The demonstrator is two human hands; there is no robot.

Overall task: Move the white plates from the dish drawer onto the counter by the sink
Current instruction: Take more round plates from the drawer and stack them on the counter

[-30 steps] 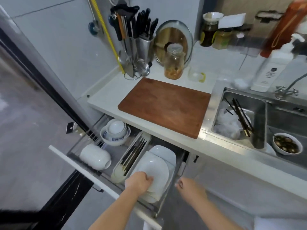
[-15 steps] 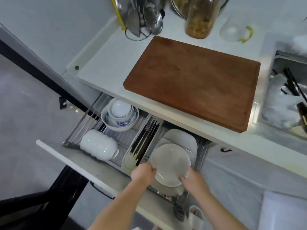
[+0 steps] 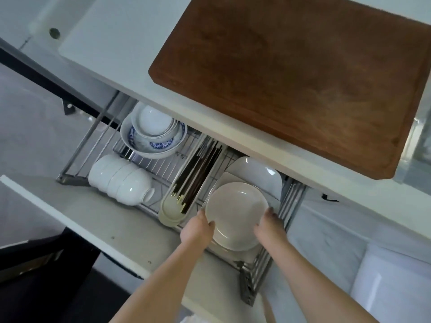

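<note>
A stack of round white plates (image 3: 236,208) lies in the right part of the open wire dish drawer (image 3: 289,201). My left hand (image 3: 197,230) grips the stack's left rim and my right hand (image 3: 268,226) grips its right rim. Behind the stack, partly under the counter edge, a larger squarish white plate (image 3: 255,172) leans. The white counter (image 3: 112,43) runs above the drawer.
A brown cutting board (image 3: 291,71) covers much of the counter. In the drawer sit a chopstick tray (image 3: 186,190), a row of white bowls on their sides (image 3: 121,180) and stacked blue-patterned bowls (image 3: 152,134). The drawer front panel (image 3: 77,220) juts out below.
My view has dropped closer over the drawer. My right hand came in from beside the drawer and took the plates' right rim, so both hands now hold the stack.
</note>
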